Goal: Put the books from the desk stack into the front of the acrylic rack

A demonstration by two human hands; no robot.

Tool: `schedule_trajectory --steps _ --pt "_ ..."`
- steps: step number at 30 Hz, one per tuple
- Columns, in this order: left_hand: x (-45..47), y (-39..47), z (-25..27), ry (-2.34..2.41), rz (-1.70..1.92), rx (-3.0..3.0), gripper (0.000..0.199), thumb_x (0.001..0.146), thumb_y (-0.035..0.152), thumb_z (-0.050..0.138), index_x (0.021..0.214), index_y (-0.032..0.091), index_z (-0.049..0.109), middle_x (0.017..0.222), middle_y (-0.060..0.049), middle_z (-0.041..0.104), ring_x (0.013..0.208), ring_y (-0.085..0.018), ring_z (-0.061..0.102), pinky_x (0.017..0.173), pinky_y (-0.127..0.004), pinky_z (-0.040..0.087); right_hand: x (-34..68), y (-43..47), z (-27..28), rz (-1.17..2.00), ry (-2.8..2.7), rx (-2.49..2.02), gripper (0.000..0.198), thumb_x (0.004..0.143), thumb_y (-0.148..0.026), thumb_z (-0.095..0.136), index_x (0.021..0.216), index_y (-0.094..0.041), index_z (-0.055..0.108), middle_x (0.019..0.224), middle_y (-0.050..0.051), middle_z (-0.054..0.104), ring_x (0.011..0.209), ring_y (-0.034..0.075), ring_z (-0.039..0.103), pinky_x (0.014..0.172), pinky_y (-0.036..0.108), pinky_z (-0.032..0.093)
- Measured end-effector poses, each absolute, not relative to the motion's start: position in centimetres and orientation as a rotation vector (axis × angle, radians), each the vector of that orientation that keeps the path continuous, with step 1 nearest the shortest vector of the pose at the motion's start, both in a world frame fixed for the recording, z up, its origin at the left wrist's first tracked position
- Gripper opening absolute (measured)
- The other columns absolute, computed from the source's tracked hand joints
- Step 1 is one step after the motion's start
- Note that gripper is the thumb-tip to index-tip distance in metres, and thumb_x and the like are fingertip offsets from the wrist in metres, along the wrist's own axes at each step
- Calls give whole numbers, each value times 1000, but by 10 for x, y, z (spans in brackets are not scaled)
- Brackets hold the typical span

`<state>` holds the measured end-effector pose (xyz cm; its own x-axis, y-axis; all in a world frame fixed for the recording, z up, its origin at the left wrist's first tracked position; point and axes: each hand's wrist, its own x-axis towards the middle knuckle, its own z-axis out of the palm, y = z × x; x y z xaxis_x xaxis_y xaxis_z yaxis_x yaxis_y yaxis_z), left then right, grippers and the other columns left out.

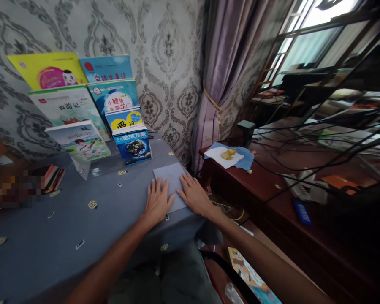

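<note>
A flat grey rectangular sheet or board lies at the right end of the cloth-covered table; I cannot tell its exact kind. My left hand rests flat over its left side, fingers spread. Over its right edge lies my right hand, palm down with fingers stretched out. Neither hand grips anything. Behind them, a small blue book with a globe on its cover stands at the front of a tiered display of books.
Several picture books, including a yellow one, stand on a clear stand against the wall. A dark red desk at right carries cables, a blue cloth and a blue box. A colourful book lies below.
</note>
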<state>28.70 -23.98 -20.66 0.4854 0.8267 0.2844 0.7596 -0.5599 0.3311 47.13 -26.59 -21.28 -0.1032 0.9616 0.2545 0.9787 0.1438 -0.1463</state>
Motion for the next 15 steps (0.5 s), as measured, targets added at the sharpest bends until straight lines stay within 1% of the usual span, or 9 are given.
schedule_trajectory --steps 2,5,9,11,13,15 --pt "283 -235 -208 1302 732 2491 52 96 41 46 142 17 45 153 -20 44 147 -37 33 116 -62 28 466 -266 -212 -90 -2131 -1876 64 102 -46 33 148 -3 44 155 23 41 147 33 35 119 51 31" --pt "276 -226 -209 1178 939 2284 46 94 35 48 137 19 48 147 -16 49 141 -31 42 116 -55 33 456 -267 -209 -69 -2106 -1916 67 101 -48 35 147 1 45 154 26 40 146 36 36 119 50 30" --pt "270 -208 -212 1100 1171 1797 48 91 26 48 138 22 41 143 -13 53 133 -24 52 109 -43 45 443 -269 -204 -35 -2087 -1925 68 101 -51 37 147 -2 45 155 24 41 146 35 35 120 49 29" --pt "268 -200 -213 1103 1227 1487 48 87 24 49 135 23 41 141 -12 55 127 -22 57 103 -38 49 435 -269 -201 -23 -2099 -1901 67 101 -51 36 147 -4 46 155 23 41 147 34 35 120 49 30" --pt "267 -195 -213 1080 1236 1219 46 82 26 56 126 21 47 131 -12 63 116 -23 64 98 -38 52 427 -269 -199 7 -2118 -1881 67 101 -51 36 148 -5 45 156 22 40 148 34 33 120 49 30" --pt "265 -192 -211 1030 1209 1067 43 75 29 64 115 18 54 115 -11 70 102 -24 69 92 -39 55 422 -269 -197 57 -2133 -1868 68 101 -50 37 149 -3 43 157 23 37 148 35 31 121 49 28"
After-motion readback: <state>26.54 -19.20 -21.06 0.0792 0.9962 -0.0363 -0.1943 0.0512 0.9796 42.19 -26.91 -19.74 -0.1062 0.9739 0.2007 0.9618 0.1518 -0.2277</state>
